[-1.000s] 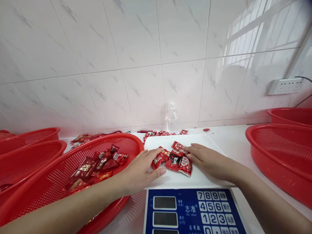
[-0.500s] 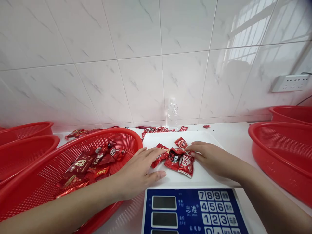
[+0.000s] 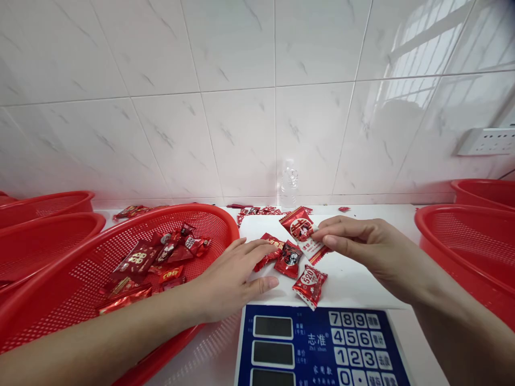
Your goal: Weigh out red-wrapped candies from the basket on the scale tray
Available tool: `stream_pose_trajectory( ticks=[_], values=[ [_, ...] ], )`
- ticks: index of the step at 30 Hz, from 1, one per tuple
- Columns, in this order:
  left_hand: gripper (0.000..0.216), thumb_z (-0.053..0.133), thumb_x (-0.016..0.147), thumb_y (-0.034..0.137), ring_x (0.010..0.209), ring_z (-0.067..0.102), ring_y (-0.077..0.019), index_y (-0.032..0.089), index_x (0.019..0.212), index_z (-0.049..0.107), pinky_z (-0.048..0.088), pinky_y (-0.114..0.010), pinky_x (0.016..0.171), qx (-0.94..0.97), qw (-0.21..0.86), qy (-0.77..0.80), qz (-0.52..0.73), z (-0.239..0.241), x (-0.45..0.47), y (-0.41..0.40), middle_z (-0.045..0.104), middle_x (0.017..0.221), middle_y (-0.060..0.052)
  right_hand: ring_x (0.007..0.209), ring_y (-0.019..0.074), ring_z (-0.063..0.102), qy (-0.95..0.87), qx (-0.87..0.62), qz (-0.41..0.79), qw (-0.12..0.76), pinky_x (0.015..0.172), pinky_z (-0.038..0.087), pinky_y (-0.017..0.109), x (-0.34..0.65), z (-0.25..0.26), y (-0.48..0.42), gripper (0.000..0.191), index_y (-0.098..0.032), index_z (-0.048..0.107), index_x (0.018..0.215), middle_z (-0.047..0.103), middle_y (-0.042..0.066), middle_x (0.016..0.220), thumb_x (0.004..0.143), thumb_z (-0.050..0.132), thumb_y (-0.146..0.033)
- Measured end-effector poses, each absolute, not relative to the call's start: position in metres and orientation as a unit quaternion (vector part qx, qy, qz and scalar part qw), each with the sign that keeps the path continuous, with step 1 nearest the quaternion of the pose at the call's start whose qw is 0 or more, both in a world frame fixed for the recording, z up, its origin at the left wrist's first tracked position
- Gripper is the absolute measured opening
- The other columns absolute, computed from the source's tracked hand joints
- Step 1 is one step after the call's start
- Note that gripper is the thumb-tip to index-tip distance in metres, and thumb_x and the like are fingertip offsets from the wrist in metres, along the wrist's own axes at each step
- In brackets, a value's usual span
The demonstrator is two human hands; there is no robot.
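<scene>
My right hand [image 3: 364, 247] pinches a red candy packet [image 3: 302, 230] by its edge and holds it just above the white scale platter [image 3: 354, 281]. My left hand [image 3: 233, 279] lies flat on the platter's left edge, fingers stretched out and touching a small pile of red candy packets [image 3: 281, 254]. One packet marked 520 [image 3: 309, 282] lies alone near the platter's front. The scale's blue keypad panel [image 3: 322, 346] with dark displays sits below.
A red perforated basket [image 3: 80, 300] holding several candy packets is at the left, with two more red baskets [image 3: 36, 241] behind it. Other red baskets [image 3: 470, 246] stand at the right. Loose packets [image 3: 257, 210] and a clear bottle [image 3: 288, 187] sit by the tiled wall; a socket [image 3: 486, 141] is mounted at the right.
My right hand has closed on one packet and lifted it off the platter. The 520 packet now lies apart from the pile. My left hand has stayed in place.
</scene>
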State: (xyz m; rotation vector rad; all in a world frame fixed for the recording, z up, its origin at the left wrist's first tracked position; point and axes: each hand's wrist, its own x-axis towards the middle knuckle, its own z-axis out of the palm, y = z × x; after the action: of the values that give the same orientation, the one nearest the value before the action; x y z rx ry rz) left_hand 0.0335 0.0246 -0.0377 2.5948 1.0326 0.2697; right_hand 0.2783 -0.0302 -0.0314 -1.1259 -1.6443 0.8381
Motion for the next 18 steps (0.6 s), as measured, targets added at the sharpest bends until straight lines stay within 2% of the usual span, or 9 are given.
stream_pose_trajectory(
  ticks=[4, 11, 18],
  values=[
    [0.047, 0.045, 0.086, 0.051, 0.126, 0.037, -0.0246, 0.031, 0.128, 0.046, 0.025, -0.045, 0.107, 0.916, 0.159, 0.355, 0.096, -0.038, 0.033, 0.025, 0.047, 0.135, -0.001, 0.101, 0.0189, 0.059, -0.676, -0.418, 0.366, 0.485, 0.085, 0.051, 0.03, 0.276, -0.029, -0.039, 0.018, -0.03, 0.072, 0.094, 0.066, 0.002, 0.105, 0.079, 0.064, -0.036],
    [0.041, 0.046, 0.087, 0.048, 0.124, 0.039, -0.0246, 0.03, 0.124, 0.051, 0.025, -0.045, 0.106, 0.921, 0.158, 0.343, 0.094, -0.038, 0.034, 0.025, 0.05, 0.131, -0.002, 0.095, 0.0152, 0.061, -0.691, -0.401, 0.341, 0.495, 0.082, 0.053, 0.024, 0.272, -0.027, -0.049, 0.015, -0.032, 0.072, 0.093, 0.068, 0.001, 0.098, 0.079, 0.065, -0.03],
    [0.042, 0.048, 0.086, 0.048, 0.125, 0.039, -0.024, 0.032, 0.125, 0.049, 0.023, -0.045, 0.107, 0.921, 0.149, 0.349, 0.089, -0.038, 0.036, 0.024, 0.05, 0.132, 0.0, 0.087, 0.0165, 0.064, -0.694, -0.415, 0.309, 0.5, 0.075, 0.056, 0.027, 0.272, -0.023, -0.057, 0.014, -0.032, 0.072, 0.09, 0.069, 0.001, 0.093, 0.078, 0.066, -0.034]
  ],
)
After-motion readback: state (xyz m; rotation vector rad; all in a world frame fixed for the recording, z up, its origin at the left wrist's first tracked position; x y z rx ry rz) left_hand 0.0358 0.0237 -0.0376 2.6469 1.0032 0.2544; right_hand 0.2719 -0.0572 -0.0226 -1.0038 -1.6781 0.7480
